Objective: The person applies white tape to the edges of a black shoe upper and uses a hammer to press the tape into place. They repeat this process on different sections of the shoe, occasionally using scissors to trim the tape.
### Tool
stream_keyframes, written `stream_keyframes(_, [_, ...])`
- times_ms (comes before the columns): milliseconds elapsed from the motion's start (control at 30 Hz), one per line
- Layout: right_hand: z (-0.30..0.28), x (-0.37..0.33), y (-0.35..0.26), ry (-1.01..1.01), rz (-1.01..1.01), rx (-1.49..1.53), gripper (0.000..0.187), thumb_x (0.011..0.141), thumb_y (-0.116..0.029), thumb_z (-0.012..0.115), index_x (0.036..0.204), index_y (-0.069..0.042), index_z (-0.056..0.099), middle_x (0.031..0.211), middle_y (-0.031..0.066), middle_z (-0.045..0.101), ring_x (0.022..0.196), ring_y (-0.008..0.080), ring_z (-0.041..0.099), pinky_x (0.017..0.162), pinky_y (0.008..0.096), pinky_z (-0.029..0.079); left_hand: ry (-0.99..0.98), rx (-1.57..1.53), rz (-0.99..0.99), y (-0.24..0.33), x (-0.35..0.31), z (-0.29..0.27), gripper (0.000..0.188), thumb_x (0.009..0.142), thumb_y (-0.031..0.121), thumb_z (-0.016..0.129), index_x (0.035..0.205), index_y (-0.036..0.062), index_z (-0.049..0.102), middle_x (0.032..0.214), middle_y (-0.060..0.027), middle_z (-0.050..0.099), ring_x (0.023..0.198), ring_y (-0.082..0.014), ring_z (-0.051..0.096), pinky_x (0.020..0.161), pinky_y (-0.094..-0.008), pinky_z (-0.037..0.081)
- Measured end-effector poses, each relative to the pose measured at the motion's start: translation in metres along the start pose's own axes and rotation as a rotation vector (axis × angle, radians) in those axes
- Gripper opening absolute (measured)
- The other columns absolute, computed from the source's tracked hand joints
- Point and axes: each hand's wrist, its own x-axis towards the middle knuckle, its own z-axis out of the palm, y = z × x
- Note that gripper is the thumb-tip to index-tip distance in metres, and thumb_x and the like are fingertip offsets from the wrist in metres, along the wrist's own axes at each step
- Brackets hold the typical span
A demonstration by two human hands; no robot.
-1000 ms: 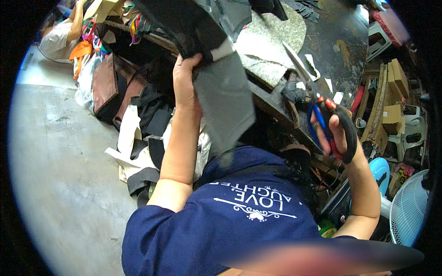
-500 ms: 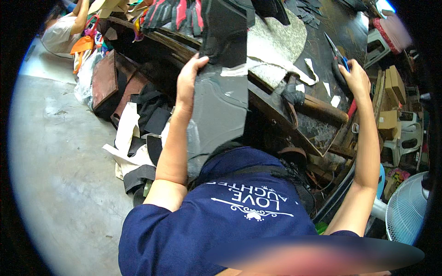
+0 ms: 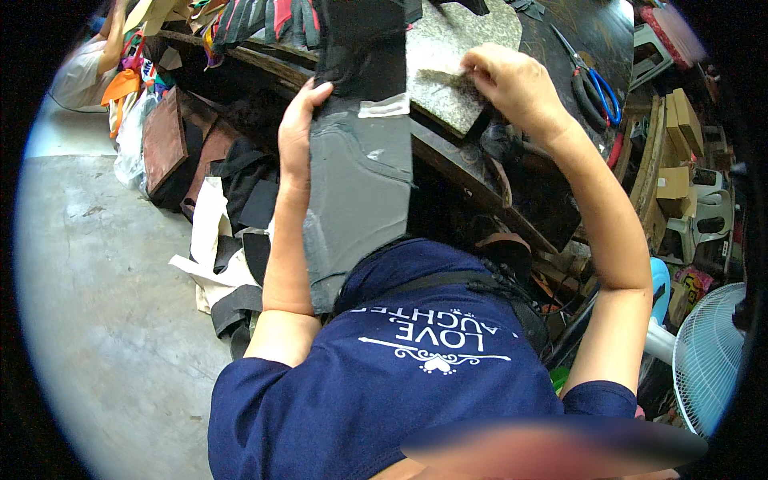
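My left hand [image 3: 302, 120] grips the left edge of a long sheet [image 3: 360, 188], grey on its lower part and black on top, its thumb lying on the face. The sheet stands tilted between the bench and my lap, with a small pale strip [image 3: 384, 106] across it. My right hand [image 3: 508, 84] is over a speckled stone slab [image 3: 456, 40], fingers curled and pinched; what they hold, if anything, I cannot make out. Right of it, blue-handled scissors [image 3: 606, 96] lie on the dark bench [image 3: 552, 48] beside a black-and-red-handled tool [image 3: 588, 104].
Black and pink strips [image 3: 280, 24] are piled at the bench's far left. Cloth and dark scraps [image 3: 212, 232] lie on the floor at left, near a brown box [image 3: 166, 140]. A fan [image 3: 712, 360] stands at right, below cardboard boxes [image 3: 676, 188]. Another person [image 3: 88, 68] is at far left.
My right hand has left the blue-handled scissors, which now lie on the bench, and moved left over the slab. White scraps near the slab are no longer visible. The sheet appears further left.
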Motion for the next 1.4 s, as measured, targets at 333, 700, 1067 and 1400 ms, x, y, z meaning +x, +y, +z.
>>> stream_keyframes(333, [-0.065,-0.004,0.094,0.323,0.404,0.360,0.016,0.083,0.001,0.056,0.095,0.001,0.067,0.074,0.0063,0.066,0.066,0.0133,0.060,0.061,0.0273,0.047,-0.051,-0.100,-0.154,0.008,0.012,-0.031,0.031,0.095,0.018,0.049,0.116,-0.0009,0.060,0.111,-0.0139,0.065,0.095,-0.0214,0.065,0.087,-0.0331,0.051])
stream_keyframes(700, [-0.069,-0.093,0.063,-0.337,0.131,0.090,0.036,0.076,-0.010,0.072,0.111,-0.013,0.064,0.093,0.0072,0.060,0.095,0.0266,0.061,0.085,0.0355,0.050,-0.126,0.473,0.375,0.001,0.050,0.045,0.033,0.090,0.012,0.058,0.119,-0.0033,0.061,0.133,-0.0171,0.054,0.119,-0.0218,0.053,0.105,-0.0318,0.037])
stream_keyframes(1067, [-0.069,-0.107,0.072,-0.314,0.451,0.355,0.022,0.078,-0.007,0.071,0.099,-0.003,0.064,0.071,0.0081,0.062,0.067,0.0154,0.059,0.065,0.0311,0.049,-0.231,0.209,-0.011,0.006,0.064,0.101,0.032,0.089,0.012,0.057,0.115,-0.0044,0.059,0.103,-0.0086,0.066,0.089,-0.0164,0.062,0.080,-0.0272,0.048])
stream_keyframes(1400, [-0.060,-0.114,0.068,-0.204,0.476,0.437,0.016,0.086,-0.003,0.064,0.101,-0.001,0.061,0.070,-0.0005,0.049,0.067,0.0078,0.046,0.063,0.0255,0.043,-0.172,0.275,0.059,0.007,0.062,0.099,0.035,0.088,0.016,0.058,0.117,-0.0039,0.059,0.103,-0.0092,0.065,0.091,-0.0165,0.061,0.081,-0.0267,0.048])
